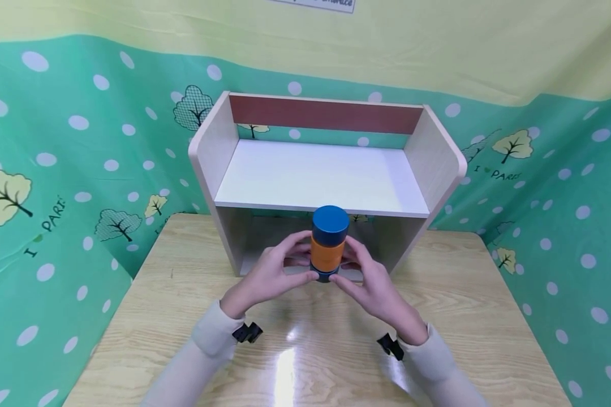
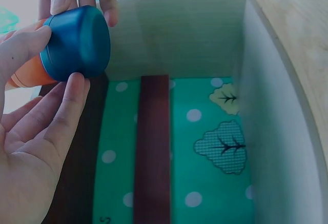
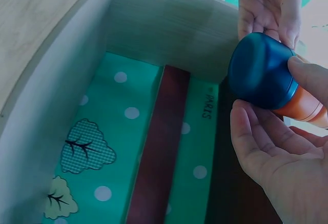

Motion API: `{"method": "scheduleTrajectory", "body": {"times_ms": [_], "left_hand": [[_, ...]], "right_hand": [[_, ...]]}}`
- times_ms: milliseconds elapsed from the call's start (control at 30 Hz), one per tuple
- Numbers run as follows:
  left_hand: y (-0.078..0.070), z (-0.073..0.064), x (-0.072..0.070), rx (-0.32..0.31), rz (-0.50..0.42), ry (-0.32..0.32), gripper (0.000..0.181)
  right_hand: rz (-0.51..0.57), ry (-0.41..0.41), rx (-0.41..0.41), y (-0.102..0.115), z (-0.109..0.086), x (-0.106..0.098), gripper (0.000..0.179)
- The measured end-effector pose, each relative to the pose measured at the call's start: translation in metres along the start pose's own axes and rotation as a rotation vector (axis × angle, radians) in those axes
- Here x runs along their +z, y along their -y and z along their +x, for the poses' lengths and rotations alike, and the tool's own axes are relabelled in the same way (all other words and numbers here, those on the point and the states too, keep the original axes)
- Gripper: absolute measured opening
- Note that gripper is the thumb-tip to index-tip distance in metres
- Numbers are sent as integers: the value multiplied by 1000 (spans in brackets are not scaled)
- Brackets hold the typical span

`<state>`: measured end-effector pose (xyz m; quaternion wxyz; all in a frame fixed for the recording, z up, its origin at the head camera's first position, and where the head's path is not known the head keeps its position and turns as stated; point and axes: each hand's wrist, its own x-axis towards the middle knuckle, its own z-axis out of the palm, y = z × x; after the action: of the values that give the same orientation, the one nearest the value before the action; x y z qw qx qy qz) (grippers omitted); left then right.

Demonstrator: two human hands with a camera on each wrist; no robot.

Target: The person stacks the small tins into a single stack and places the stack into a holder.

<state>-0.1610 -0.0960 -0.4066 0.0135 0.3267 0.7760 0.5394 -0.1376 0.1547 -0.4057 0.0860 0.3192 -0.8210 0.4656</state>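
Observation:
A cylindrical bottle (image 1: 327, 254) with dark blue ends and an orange middle stands upright between both hands, in front of the shelf's lower opening. My left hand (image 1: 274, 272) holds its left side, with the thumb near the lower blue band. From the right, my right hand (image 1: 369, 280) grips it in the same way, thumb low and fingers behind. In the left wrist view the blue end of the bottle (image 2: 77, 44) lies between thumb and fingertips. The right wrist view shows that blue end (image 3: 261, 73) with fingers on both sides.
A two-tier desktop shelf (image 1: 321, 175) with pale side panels and a reddish back bar (image 1: 326, 114) stands at the back of the wooden table (image 1: 183, 316). Behind and beside it hangs a green, dotted curtain (image 1: 81, 152). Black straps (image 1: 247, 332) sit at both sleeve cuffs.

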Motion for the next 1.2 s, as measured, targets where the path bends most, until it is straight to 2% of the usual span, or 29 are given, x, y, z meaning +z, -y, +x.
{"method": "scheduleTrajectory", "body": {"times_ms": [400,733,1200], "left_hand": [[-19,12,-14,70,22,-9,78],[-34,23,-25,153,46,-4,77],[-57,39,-43,178,85,-11,77]], "right_hand": [[-21,-45,-64,14,13,-11,92],[-45,-58,-73,27,26,-24,91],[-73,-55,-101,44,48,-41,90]]}}
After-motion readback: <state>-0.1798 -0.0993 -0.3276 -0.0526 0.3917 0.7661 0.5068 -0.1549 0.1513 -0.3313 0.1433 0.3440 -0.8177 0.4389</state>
